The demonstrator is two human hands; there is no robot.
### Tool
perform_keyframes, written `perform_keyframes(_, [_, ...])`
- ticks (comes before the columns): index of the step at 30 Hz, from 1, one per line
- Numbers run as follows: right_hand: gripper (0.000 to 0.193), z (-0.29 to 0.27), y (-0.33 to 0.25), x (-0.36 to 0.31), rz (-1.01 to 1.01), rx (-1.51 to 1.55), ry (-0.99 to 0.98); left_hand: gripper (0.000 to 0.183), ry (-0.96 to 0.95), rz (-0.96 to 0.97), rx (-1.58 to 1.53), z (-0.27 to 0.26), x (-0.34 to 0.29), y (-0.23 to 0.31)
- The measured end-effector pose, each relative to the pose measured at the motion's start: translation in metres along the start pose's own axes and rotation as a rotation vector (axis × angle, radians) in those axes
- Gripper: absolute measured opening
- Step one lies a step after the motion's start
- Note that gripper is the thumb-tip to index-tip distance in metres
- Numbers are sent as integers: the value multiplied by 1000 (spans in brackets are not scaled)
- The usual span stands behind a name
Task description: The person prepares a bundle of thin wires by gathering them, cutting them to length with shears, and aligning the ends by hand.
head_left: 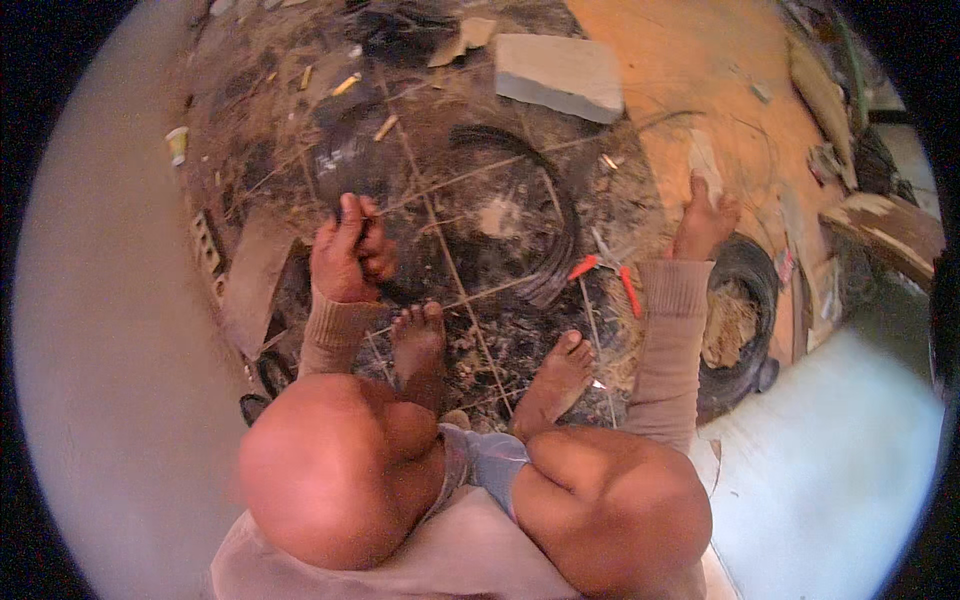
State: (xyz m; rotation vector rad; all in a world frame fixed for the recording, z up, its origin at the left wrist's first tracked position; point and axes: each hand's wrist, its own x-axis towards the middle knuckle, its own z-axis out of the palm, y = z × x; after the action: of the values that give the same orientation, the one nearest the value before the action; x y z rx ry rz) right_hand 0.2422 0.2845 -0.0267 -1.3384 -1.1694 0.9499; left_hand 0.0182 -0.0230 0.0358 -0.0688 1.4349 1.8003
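My left hand (pixel 350 255) hovers over the dirty tiled floor, thumb and fingers pressed together. Whatever it may hold is too small or dark to make out. Out to the right, the fingers of my right hand (pixel 704 222) are partly curled at the lower end of a pale, flat scrap (pixel 703 155). Its material is unclear. Between my hands lies a coil of dark wire (pixel 568 215). Near my right sleeve, pliers with red handles (pixel 630 290) rest spread apart on the floor.
A grey block (pixel 558 80) sits at the far side beside an orange-brown board (pixel 690 60). By my right forearm stands a black tyre (pixel 765 300) with straw-like stuff inside. A wooden piece (pixel 885 225) juts in at right. A flat brown piece (pixel 258 280) lies left.
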Motion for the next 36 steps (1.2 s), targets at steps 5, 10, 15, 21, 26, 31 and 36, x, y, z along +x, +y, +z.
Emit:
perform_keyframes(5, [59, 36, -88, -116, -1122, -155, -626, 32, -238, -213, 227, -15, -4, 6])
perform_keyframes(10, [36, 63, -87, -153, -1515, -346, -1110, 27, -402, -34, 533, 6, -24, 6])
perform_keyframes(15, [26, 45, -75, -107, -993, -310, -1639, 38, -719, 33, 1004, -7, -16, 29])
perform_keyframes(21, [54, 11, -102, -105, -328, -444, -2095, 31, -1012, 249, 1334, -4, -24, 30])
perform_keyframes(26, [54, -10, -104, -116, -534, -564, -2019, 31, -1038, 386, 1560, 5, -33, 31])
perform_keyframes(31, [52, -16, -98, -125, -836, -802, -1665, 38, -902, 532, 1886, 4, -28, 10])
perform_keyframes(36, [50, -17, -87, -128, -879, -984, -1621, 37, -827, 637, 1916, 5, -30, 1])
